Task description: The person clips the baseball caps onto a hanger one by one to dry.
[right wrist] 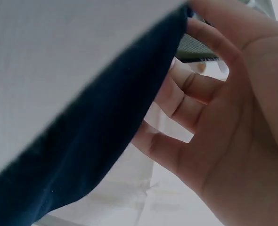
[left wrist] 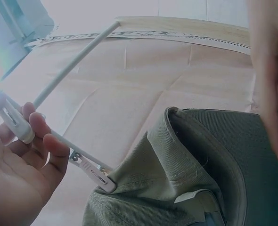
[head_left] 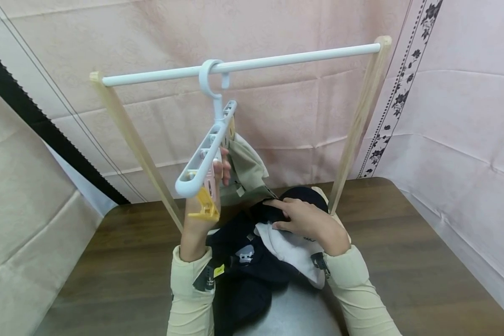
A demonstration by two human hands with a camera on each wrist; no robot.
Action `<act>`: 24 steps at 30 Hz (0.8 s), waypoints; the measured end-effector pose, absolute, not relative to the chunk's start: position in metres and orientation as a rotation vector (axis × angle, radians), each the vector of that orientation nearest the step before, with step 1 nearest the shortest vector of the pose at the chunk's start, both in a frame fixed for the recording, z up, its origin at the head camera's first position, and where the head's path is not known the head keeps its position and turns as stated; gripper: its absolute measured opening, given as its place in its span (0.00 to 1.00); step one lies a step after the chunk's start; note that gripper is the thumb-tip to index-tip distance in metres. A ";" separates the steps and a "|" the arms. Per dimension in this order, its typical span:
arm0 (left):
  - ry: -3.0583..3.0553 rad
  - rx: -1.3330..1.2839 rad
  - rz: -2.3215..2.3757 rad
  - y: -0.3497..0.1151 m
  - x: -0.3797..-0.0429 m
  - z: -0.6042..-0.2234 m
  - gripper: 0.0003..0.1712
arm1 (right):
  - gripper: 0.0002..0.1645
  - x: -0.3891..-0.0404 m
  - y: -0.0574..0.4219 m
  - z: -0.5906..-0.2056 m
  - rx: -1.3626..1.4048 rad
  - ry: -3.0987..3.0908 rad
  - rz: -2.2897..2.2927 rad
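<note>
An olive-green cap (head_left: 248,163) hangs from a light blue clip hanger (head_left: 218,133). In the left wrist view, a pale clip (left wrist: 99,175) bites the green cap's edge. My left hand (head_left: 224,169) is under the hanger, its fingers pinching another pale clip (left wrist: 17,125). My right hand (head_left: 304,219) is on the pile of caps below, thumb and fingers on a dark navy cap (head_left: 266,212). The right wrist view shows the fingers gripping a dark blue edge (right wrist: 106,117); the fingertips are partly hidden behind it. A white cap (head_left: 283,245) lies just under this hand.
The hanger hooks over a white rod (head_left: 294,59) between two wooden posts (head_left: 359,121). A yellow clip (head_left: 207,205) dangles from the hanger's near end. More dark caps (head_left: 243,298) lie in front on the wooden table (head_left: 407,261). Pink cloth (head_left: 294,107) stands behind.
</note>
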State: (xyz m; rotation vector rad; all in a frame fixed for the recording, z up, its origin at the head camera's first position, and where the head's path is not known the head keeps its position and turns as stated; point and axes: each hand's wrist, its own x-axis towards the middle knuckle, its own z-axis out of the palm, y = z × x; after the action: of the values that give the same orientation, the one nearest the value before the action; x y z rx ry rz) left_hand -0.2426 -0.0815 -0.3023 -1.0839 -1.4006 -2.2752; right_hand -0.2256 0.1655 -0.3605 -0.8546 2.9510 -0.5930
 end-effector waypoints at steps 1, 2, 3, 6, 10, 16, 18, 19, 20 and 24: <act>-1.390 -1.087 -2.293 -0.082 -0.245 -0.303 0.22 | 0.35 -0.226 0.164 -0.362 -0.861 2.954 -0.583; -1.388 -1.091 -2.296 -0.083 -0.247 -0.303 0.22 | 0.34 -0.226 0.162 -0.363 -0.864 2.960 -0.566; -1.395 -1.106 -2.294 -0.083 -0.248 -0.300 0.21 | 0.34 -0.226 0.161 -0.364 -0.861 2.968 -0.553; -1.356 -1.293 -2.400 -0.083 -0.252 -0.283 0.17 | 0.31 -0.226 0.159 -0.364 -0.877 3.012 -0.508; -1.443 -1.365 -2.400 -0.079 -0.247 -0.259 0.22 | 0.31 -0.221 0.163 -0.356 -0.899 3.075 -0.484; -1.618 -1.163 -2.223 -0.076 -0.237 -0.254 0.35 | 0.26 -0.208 0.176 -0.334 -0.956 3.185 -0.495; -1.597 -1.183 -2.249 -0.076 -0.238 -0.255 0.31 | 0.25 -0.205 0.179 -0.327 -0.935 3.231 -0.518; -1.585 -1.208 -2.265 -0.076 -0.238 -0.255 0.31 | 0.24 -0.203 0.181 -0.324 -0.914 3.255 -0.533; -1.581 -1.212 -2.268 -0.077 -0.239 -0.255 0.31 | 0.23 -0.202 0.182 -0.321 -0.893 3.280 -0.555; -1.592 -1.170 -2.248 -0.075 -0.238 -0.255 0.37 | 0.20 -0.199 0.187 -0.312 -0.786 3.370 -0.739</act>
State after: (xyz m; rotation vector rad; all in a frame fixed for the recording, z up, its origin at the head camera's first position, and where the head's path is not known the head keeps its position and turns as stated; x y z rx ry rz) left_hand -0.2385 -0.0750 -0.2555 -1.1703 -1.5916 -2.2480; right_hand -0.1986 0.1869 -0.3123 -0.7864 3.3703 -0.7390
